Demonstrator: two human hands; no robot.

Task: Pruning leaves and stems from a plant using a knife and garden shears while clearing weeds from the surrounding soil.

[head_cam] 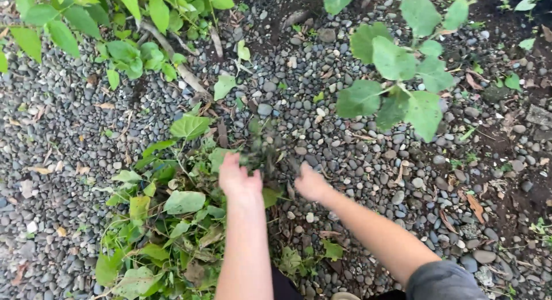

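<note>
- Left hand [237,176], bare, reaches into a loose pile of broad, limp green leaves [167,219]; whether its fingers are closed cannot be told.
- Right hand [310,183], blurred, curled over smooth, rounded grey pebbles [356,156] beside the pile; grip unclear.

Bare gravel [356,162] lies open just beyond and to the right of the right hand [311,184]. A heap of pulled leaves [167,219] crowds the left hand [237,178] on its left; a broad-leaved plant [397,75] overhangs farther ahead.
</note>
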